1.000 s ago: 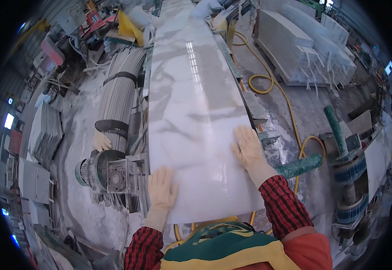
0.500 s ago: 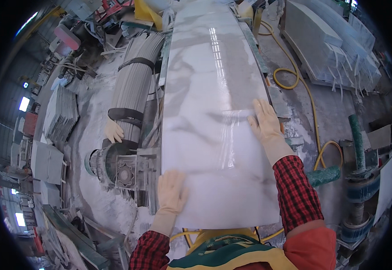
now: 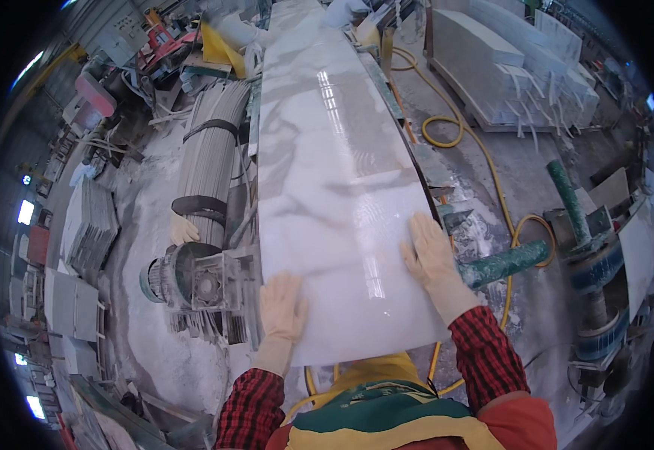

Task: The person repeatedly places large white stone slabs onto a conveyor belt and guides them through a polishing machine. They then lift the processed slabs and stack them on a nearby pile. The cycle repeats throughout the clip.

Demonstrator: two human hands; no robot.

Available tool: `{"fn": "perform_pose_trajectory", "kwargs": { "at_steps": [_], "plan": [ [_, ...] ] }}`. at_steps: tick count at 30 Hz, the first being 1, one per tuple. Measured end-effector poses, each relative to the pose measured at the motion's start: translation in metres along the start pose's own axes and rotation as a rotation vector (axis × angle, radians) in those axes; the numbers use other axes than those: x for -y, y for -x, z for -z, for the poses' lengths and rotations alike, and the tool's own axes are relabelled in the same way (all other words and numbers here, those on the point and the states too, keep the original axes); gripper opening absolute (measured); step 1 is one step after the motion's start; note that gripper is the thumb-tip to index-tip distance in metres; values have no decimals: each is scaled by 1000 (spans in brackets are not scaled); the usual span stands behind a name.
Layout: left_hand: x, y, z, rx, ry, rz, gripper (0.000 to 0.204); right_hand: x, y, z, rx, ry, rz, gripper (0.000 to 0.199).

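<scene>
A long polished white marble slab (image 3: 334,165) with grey veins runs away from me down the middle of the view. My left hand (image 3: 282,306), in a pale work glove, lies flat with fingers spread on the slab's near left edge. My right hand (image 3: 430,253), also gloved, lies flat on the slab's right side, a little farther up. Neither hand grips anything. My red checked sleeves come in from the lower edge.
A grey ribbed roller with a motor (image 3: 195,274) stands left of the slab, a spare glove (image 3: 183,229) resting on it. A yellow hose (image 3: 484,172) snakes over the dusty floor on the right, by a green pipe (image 3: 503,262). Cut stone blocks (image 3: 507,67) are stacked at the far right.
My right hand has slid back toward me along the slab's right edge. The left hand stays near the corner. The view has shifted slightly.
</scene>
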State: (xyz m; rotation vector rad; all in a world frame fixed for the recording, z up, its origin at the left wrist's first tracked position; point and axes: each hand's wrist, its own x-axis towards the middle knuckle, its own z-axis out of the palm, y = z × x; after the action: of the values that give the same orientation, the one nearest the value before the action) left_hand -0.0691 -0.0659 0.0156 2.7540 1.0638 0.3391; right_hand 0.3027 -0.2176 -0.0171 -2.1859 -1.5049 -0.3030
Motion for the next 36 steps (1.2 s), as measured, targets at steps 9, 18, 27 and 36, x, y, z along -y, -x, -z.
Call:
{"fn": "perform_pose_trajectory", "kwargs": {
  "at_steps": [9, 18, 27, 36],
  "plan": [
    [5, 8, -16, -172, -15, -84, 64, 56, 112, 58, 74, 69, 1, 70],
    [19, 81, -2, -43, 237, -256, 63, 88, 150, 39, -52, 134, -77, 76],
    [36, 72, -10, 3, 250, -232, 64, 110, 151, 36, -27, 125, -163, 76],
    [49, -35, -30, -200, 166, -143, 60, 113, 155, 41, 31, 112, -215, 72]
  ]
}}
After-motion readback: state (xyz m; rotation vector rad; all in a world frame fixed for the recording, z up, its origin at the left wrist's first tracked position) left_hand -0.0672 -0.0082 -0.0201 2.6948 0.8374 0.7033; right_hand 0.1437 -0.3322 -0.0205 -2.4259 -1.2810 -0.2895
